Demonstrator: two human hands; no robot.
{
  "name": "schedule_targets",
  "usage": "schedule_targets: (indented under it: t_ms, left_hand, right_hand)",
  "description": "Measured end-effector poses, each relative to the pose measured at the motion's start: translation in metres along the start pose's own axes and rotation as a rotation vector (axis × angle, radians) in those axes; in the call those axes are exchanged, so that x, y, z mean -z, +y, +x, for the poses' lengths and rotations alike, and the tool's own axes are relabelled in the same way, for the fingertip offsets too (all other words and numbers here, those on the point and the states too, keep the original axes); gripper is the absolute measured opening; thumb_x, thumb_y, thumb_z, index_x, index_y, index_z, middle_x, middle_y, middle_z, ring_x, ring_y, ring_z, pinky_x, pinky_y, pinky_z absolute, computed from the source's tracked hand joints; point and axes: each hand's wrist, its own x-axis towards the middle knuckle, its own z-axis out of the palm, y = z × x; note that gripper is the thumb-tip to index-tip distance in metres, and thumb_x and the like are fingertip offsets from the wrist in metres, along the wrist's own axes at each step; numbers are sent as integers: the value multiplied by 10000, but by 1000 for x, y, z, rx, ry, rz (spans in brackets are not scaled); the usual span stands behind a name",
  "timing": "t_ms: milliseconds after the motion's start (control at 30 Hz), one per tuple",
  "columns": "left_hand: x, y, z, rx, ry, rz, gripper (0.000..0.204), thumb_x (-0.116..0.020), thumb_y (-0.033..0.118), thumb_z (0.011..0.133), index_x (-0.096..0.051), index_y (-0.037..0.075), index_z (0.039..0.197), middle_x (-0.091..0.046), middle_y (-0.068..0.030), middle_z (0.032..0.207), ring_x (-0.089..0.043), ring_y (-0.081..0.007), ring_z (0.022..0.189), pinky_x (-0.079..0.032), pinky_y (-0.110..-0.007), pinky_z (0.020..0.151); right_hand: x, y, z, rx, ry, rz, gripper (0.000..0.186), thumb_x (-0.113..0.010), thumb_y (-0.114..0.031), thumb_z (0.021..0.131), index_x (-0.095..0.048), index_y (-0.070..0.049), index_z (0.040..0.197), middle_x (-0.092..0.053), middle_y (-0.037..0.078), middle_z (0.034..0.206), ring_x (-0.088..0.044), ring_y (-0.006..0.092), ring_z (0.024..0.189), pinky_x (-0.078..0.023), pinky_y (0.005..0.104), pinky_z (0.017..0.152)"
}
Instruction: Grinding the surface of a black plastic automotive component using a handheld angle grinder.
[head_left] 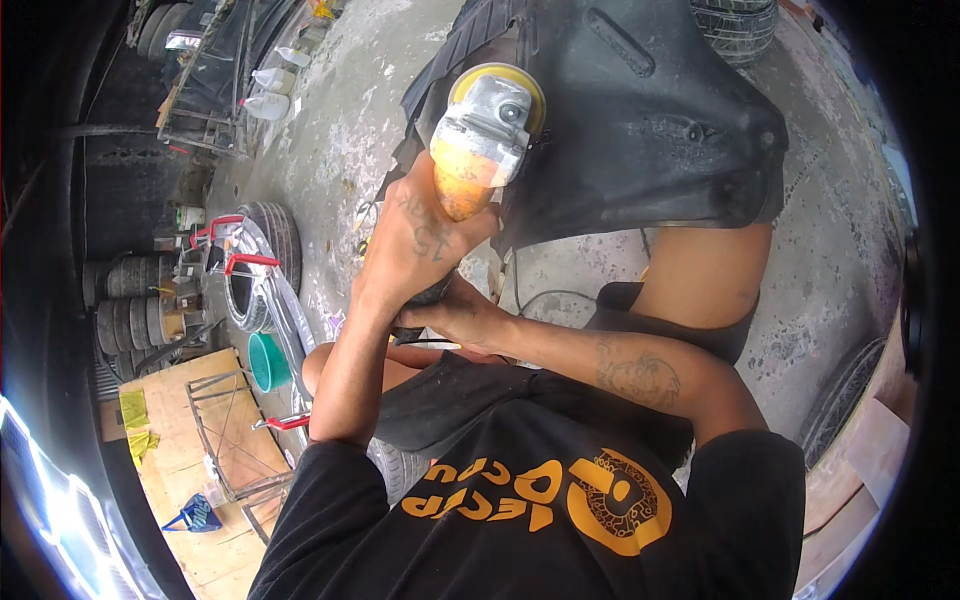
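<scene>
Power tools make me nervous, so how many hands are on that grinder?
2: the left hand wraps the orange body of the grinder, behind its head; the right hand holds its dark rear part. No others seem hidden.

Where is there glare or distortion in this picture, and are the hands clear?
Head view: glare bleaches the bright panel at lower left; head view: fisheye stretches the tyre near the right rim; head view: left hand, right hand and power tool lie clear of that glare, looking fairly sharp.
</scene>
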Motion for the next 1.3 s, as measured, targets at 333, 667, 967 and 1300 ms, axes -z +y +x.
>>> schedule_targets:
  t_ms: [333,667,967,1300]
  left_hand:
    - [-2,-1,0,-55,-7,19,418,-787,117,794,-642,-39,1154,-725,-99,873,-659,-144,759,-545,-331,686]
    - [1,7,1,-51,-38,54,503,-780,161,750,-606,-64,1165,-738,-270,931,-746,-425,895,-568,-448,811]
    - [-1,10,1,-50,-52,68,482,-793,160,753,-599,-82,1122,-726,-309,930,-734,-464,911,-562,-462,806]
    - [-1,15,0,-34,-55,81,464,-791,144,758,-599,-78,1118,-726,-305,907,-735,-464,895,-563,-463,793]
  right_hand:
    - [2,5,0,-27,-32,21,626,-837,-192,857,-514,-22,1366,-648,69,1256,-635,175,1215,-521,352,1056]
    - [1,1,2,-5,-55,-8,691,-852,-199,855,-481,-33,1414,-635,67,1285,-619,181,1241,-509,356,1074]
    - [7,11,5,15,-139,111,744,-861,-163,878,-454,-21,1484,-593,126,1411,-574,258,1347,-493,427,1144]
    - [5,9,4,24,-146,110,721,-866,-194,878,-467,-32,1456,-602,110,1391,-581,247,1333,-494,433,1140]
